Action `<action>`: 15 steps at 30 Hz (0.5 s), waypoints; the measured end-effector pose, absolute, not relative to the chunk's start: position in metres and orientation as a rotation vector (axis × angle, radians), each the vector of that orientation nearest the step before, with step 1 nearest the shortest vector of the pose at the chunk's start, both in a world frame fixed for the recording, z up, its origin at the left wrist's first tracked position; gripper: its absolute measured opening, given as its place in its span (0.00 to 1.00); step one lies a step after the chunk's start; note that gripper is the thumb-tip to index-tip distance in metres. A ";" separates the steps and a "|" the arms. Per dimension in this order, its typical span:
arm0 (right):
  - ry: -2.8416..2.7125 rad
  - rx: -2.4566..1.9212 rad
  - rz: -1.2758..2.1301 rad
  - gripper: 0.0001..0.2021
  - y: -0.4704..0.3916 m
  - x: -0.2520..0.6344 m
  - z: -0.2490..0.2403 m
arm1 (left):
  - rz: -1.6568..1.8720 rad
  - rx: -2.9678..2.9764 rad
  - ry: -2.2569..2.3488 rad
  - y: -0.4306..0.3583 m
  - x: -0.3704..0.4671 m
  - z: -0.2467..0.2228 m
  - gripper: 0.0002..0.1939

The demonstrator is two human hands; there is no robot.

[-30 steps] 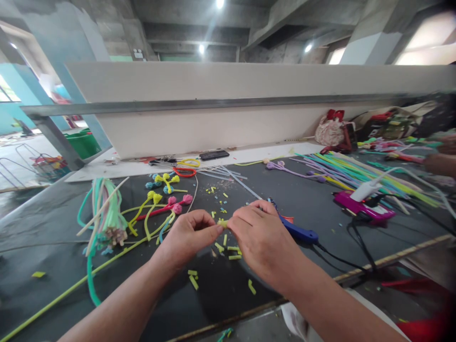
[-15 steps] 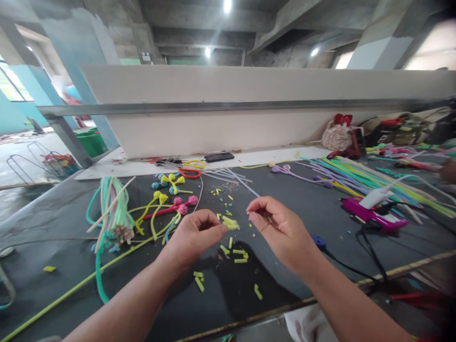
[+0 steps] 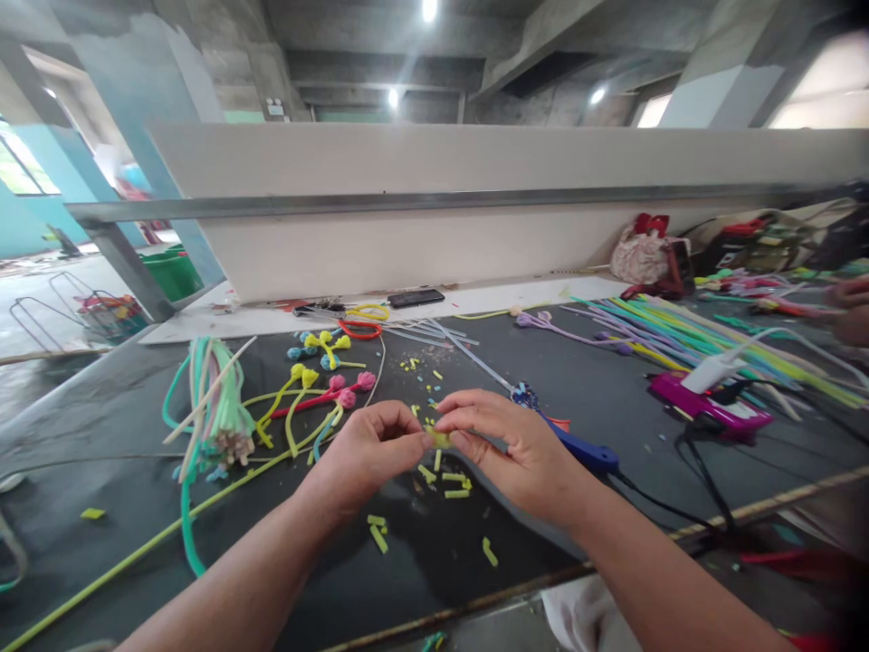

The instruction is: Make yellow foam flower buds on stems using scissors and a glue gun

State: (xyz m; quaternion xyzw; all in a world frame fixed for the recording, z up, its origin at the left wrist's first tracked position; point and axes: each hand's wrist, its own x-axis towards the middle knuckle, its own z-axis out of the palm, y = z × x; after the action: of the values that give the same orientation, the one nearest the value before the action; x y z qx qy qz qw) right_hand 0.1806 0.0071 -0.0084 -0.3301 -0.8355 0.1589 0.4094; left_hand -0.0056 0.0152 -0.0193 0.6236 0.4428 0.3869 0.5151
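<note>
Nearer to the left hand (image 3: 373, 445) than half a second ago, the right hand (image 3: 520, 450) is back at the small yellow piece (image 3: 438, 438), which sits between both sets of fingertips above the counter (image 3: 380, 589). I see the left fingers pinching it, likely to steady it; whether the right fingers grip or merely touch it, I cannot tell from my feed. Just beside the right hand lies the blue glue gun (image 3: 585, 452), probably for easy reach
</note>
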 end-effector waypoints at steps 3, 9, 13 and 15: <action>-2.068 -0.892 0.528 0.06 0.006 0.179 -0.005 | 0.872 1.514 1.079 0.013 -0.004 -0.016 0.10; -1.927 -1.050 0.975 0.04 0.008 0.177 -0.008 | 0.792 1.526 1.110 0.008 -0.002 -0.009 0.11; -1.860 -1.105 1.159 0.05 0.009 0.181 -0.009 | 0.760 1.536 1.123 0.009 -0.003 -0.010 0.11; -1.893 -1.099 1.125 0.06 0.008 0.183 -0.007 | 0.765 1.525 1.112 0.010 -0.004 -0.011 0.10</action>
State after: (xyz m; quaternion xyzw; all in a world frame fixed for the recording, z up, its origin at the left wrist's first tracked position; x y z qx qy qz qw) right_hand 0.1827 0.0084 -0.0073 -0.4210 -0.7249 0.4310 0.3339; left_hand -0.0037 0.0099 -0.0111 0.6373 0.4648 0.3196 0.5250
